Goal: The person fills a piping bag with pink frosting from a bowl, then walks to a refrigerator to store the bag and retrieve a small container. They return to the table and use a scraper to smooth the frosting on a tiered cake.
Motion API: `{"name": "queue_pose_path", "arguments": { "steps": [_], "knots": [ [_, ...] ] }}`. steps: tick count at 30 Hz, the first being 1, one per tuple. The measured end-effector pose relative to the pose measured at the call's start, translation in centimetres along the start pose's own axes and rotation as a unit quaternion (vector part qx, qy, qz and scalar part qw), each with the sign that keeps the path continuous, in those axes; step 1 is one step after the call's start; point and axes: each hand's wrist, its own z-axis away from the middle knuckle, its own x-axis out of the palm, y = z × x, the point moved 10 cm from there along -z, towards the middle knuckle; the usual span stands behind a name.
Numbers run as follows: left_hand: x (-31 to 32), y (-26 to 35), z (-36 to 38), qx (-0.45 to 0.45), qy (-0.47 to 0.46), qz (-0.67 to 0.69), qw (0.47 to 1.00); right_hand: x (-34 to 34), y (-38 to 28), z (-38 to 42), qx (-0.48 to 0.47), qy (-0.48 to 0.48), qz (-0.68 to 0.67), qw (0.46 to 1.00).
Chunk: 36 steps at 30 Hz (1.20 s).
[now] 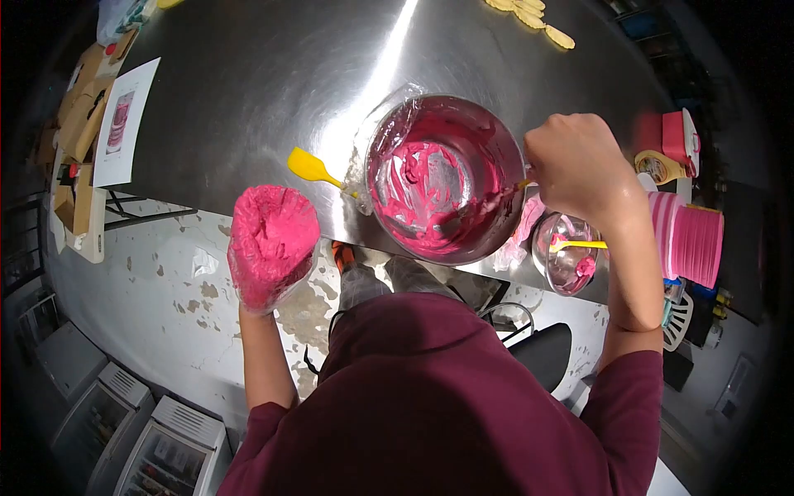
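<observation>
My left hand (pixel 255 309), mostly hidden under folded clear plastic, holds up a piping bag (pixel 277 227) heaped with bright pink cream, beyond the table's near edge. My right hand (pixel 579 161) is closed round a spatula (pixel 523 184) at the right rim of a steel mixing bowl (pixel 506 140). The spatula's other end, coated pink, reaches into the bowl. Pink cream (pixel 430 194) smears the bowl's floor and walls, and plastic wrap (pixel 397 124) clings to its left rim. Left of the bowl rests a yellow spatula (pixel 308 165), its far end by crumpled plastic.
Right of the bowl stands a glass bowl (pixel 569 281) with a yellow-handled spatula (pixel 583 244). Beyond it are a pink-striped cylinder (pixel 695 240) and a red-and-white container (pixel 681 140). Yellow elongated pieces (pixel 529 15) lie at the back; a printed sheet (pixel 124 157) is at left.
</observation>
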Motion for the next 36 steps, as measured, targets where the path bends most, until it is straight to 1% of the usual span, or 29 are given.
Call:
{"name": "queue_pose_path", "arguments": {
  "steps": [2, 4, 5, 6, 9, 12, 14, 16, 18, 21, 24, 28, 29, 31, 32, 34, 36],
  "knots": [
    [0.1, -0.2, 0.0, -0.002, -0.005, -0.002, 1.000, -0.1, -0.4, -0.3, -0.040, 0.013, -0.014, 0.999],
    [0.1, -0.6, -0.1, -0.015, -0.005, 0.024, 1.000, 2.1, -1.2, -1.3, -0.051, -0.019, -0.010, 0.998],
    [0.1, -0.9, -0.1, -0.029, -0.002, 0.058, 0.998, 3.2, -1.8, -1.9, -0.057, -0.035, -0.008, 0.998],
    [0.1, -1.0, -0.1, -0.038, 0.003, 0.079, 0.996, 4.2, -2.2, -2.2, -0.062, -0.070, -0.019, 0.995],
    [0.0, -1.1, 0.0, -0.059, 0.022, 0.118, 0.991, 5.9, -2.3, -2.9, -0.060, -0.075, -0.049, 0.994],
    [0.5, 0.6, -0.5, -0.006, -0.002, 0.045, 0.999, 2.6, -0.7, -1.7, -0.031, -0.017, -0.023, 0.999],
    [0.6, 1.1, -0.6, 0.011, -0.005, 0.006, 1.000, -0.9, -0.3, -0.5, -0.018, 0.001, 0.036, 0.999],
    [0.8, 2.3, -0.8, 0.056, -0.007, -0.050, 0.997, -2.1, -0.8, -0.1, -0.012, 0.009, 0.077, 0.997],
    [1.6, 4.3, -0.7, 0.136, -0.012, -0.123, 0.983, -1.7, -1.9, -0.4, -0.016, 0.007, 0.103, 0.994],
    [1.0, 2.7, -0.8, 0.048, 0.005, 0.007, 0.999, 1.9, -3.4, -2.1, -0.053, -0.009, 0.082, 0.995],
    [0.2, 2.6, -0.6, 0.067, 0.010, -0.056, 0.996, 2.7, -3.2, -2.9, -0.056, 0.013, 0.045, 0.997],
    [-0.1, 3.5, -0.7, 0.098, 0.010, -0.108, 0.989, -2.1, -1.6, -0.8, -0.008, 0.062, 0.093, 0.994],
    [-0.2, 3.5, -0.7, 0.111, 0.016, -0.128, 0.985, -2.2, -1.6, -0.8, 0.000, 0.055, 0.103, 0.993],
    [-0.3, 3.3, -0.8, 0.095, 0.022, -0.100, 0.990, -2.3, -1.7, -0.9, 0.015, 0.043, 0.124, 0.991],
    [-0.1, 3.0, -0.8, 0.064, 0.022, -0.053, 0.996, -1.0, -1.8, -1.6, 0.021, 0.020, 0.113, 0.993],
    [-0.1, 2.9, -0.7, 0.043, 0.019, -0.027, 0.999, 1.5, -2.3, -2.6, -0.004, 0.009, 0.100, 0.995],
    [-0.2, 3.0, -0.5, 0.057, 0.017, -0.064, 0.996, 2.2, -2.4, -2.7, -0.018, 0.003, 0.073, 0.997]
  ]
}}
